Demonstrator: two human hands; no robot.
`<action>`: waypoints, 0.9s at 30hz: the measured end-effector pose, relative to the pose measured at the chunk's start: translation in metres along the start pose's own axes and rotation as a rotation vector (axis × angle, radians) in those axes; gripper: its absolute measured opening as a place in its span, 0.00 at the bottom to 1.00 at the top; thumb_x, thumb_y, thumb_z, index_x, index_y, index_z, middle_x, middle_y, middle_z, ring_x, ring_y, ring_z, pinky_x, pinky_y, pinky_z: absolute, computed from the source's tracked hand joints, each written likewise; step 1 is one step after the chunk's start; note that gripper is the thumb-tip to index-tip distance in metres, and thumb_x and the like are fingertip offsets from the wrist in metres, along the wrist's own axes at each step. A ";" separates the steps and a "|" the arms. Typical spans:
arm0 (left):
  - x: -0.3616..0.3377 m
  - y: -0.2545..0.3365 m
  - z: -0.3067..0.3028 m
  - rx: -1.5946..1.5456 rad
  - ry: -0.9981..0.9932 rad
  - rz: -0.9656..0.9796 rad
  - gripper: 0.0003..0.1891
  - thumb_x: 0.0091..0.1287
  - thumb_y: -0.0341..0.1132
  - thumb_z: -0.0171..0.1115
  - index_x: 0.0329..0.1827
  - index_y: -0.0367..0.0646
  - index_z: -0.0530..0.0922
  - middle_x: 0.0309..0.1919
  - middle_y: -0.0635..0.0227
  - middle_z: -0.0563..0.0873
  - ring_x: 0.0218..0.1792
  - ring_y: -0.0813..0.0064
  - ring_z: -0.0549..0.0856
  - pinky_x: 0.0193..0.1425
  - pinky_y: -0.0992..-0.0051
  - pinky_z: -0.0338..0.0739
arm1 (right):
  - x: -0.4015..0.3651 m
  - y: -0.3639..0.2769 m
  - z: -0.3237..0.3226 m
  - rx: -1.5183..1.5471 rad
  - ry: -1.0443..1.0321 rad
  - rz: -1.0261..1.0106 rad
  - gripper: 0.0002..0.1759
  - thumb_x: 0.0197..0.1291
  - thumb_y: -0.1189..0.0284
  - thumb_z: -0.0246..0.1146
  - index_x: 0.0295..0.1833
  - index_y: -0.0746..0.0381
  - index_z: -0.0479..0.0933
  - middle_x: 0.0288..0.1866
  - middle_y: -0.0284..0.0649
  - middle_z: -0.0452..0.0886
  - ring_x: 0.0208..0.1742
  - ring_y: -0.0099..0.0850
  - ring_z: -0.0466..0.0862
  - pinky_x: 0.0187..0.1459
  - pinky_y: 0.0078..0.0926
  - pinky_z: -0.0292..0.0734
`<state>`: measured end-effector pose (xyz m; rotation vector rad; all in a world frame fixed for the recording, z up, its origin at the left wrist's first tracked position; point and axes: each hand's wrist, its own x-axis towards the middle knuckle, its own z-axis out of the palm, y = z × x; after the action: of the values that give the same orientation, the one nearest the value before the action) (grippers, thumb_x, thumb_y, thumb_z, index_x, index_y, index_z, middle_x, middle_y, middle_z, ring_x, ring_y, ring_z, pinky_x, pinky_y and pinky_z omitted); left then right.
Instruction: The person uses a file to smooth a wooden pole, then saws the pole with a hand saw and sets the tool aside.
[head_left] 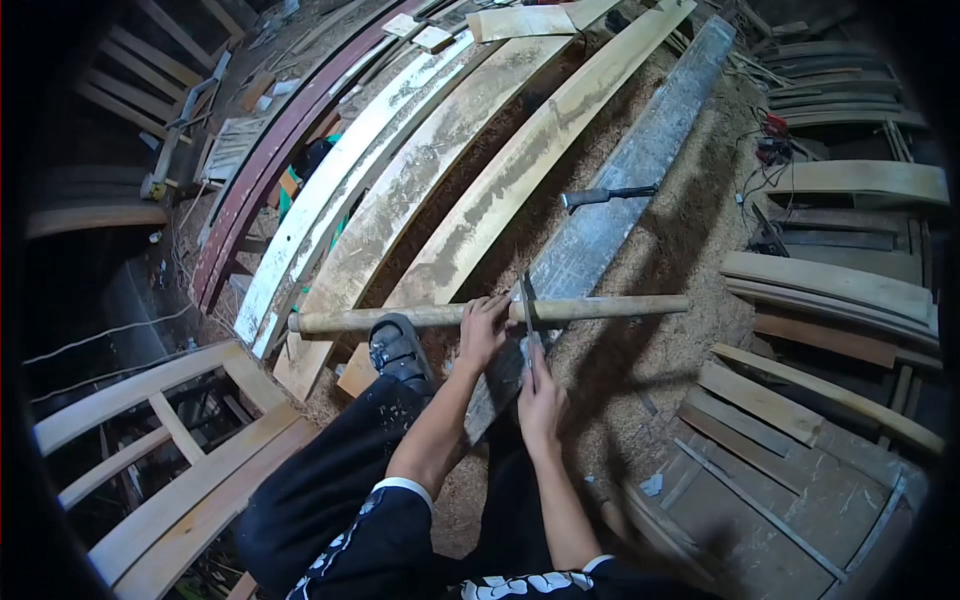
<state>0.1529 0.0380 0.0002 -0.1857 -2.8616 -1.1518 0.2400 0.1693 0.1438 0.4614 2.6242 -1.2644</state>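
Note:
A long round wooden pole (610,307) lies across a worn grey plank (580,245). My left hand (483,330) is closed over it, just left of the plank's middle. In my right hand (542,400) is a narrow-bladed hand tool (529,312), saw-like in shape. Its thin metal blade crosses the pole close to my left fingers; any teeth are too small to make out. My sandalled left foot (401,350) rests against the pole, left of my left hand. Higher on the plank lies a black-handled tool (610,196).
Long curved boards (540,150) lie side by side at upper left. Sawdust (700,200) covers the ground. A wooden frame (190,440) stands at lower left. Cut boards (830,285) are stacked at right, near a red power tool with a cord (774,140).

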 end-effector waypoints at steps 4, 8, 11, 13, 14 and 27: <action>0.003 -0.009 -0.004 -0.055 -0.077 0.014 0.27 0.60 0.43 0.75 0.62 0.43 0.86 0.59 0.59 0.89 0.61 0.54 0.84 0.70 0.55 0.72 | 0.011 0.007 0.009 -0.074 0.093 -0.169 0.33 0.71 0.82 0.60 0.80 0.53 0.72 0.68 0.55 0.82 0.58 0.56 0.87 0.56 0.47 0.83; 0.004 -0.003 -0.002 -0.020 -0.012 0.008 0.25 0.62 0.45 0.76 0.60 0.41 0.87 0.56 0.56 0.90 0.60 0.52 0.85 0.68 0.56 0.73 | -0.031 0.014 0.001 -0.050 0.076 -0.085 0.31 0.71 0.82 0.59 0.78 0.54 0.73 0.66 0.56 0.83 0.60 0.57 0.86 0.58 0.47 0.82; 0.016 -0.008 -0.007 -0.068 -0.096 -0.036 0.25 0.63 0.45 0.76 0.60 0.41 0.87 0.57 0.57 0.90 0.59 0.53 0.85 0.68 0.56 0.72 | -0.018 0.014 0.018 -0.009 0.142 -0.123 0.29 0.71 0.83 0.59 0.76 0.59 0.74 0.66 0.56 0.83 0.63 0.56 0.85 0.59 0.46 0.83; 0.012 -0.013 -0.005 -0.040 -0.124 -0.043 0.25 0.64 0.45 0.73 0.61 0.42 0.87 0.59 0.56 0.89 0.61 0.54 0.84 0.72 0.56 0.70 | -0.025 0.000 -0.008 0.043 0.035 -0.031 0.29 0.71 0.84 0.59 0.76 0.60 0.74 0.67 0.54 0.83 0.65 0.54 0.85 0.60 0.44 0.82; 0.014 -0.018 -0.004 -0.053 -0.117 -0.038 0.25 0.63 0.46 0.74 0.61 0.42 0.87 0.59 0.56 0.89 0.61 0.54 0.84 0.71 0.56 0.71 | -0.033 0.002 -0.014 0.130 0.064 -0.061 0.29 0.70 0.85 0.59 0.75 0.62 0.75 0.68 0.54 0.83 0.68 0.48 0.84 0.65 0.40 0.81; 0.009 -0.010 -0.001 -0.024 -0.055 -0.017 0.28 0.61 0.48 0.76 0.62 0.44 0.87 0.58 0.56 0.90 0.62 0.53 0.84 0.71 0.57 0.73 | -0.016 0.006 -0.008 0.098 0.078 -0.102 0.26 0.72 0.83 0.58 0.74 0.64 0.75 0.63 0.59 0.85 0.62 0.54 0.86 0.60 0.44 0.81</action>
<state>0.1430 0.0311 -0.0053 -0.1971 -2.9040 -1.2031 0.2567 0.1756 0.1490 0.4043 2.6901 -1.4397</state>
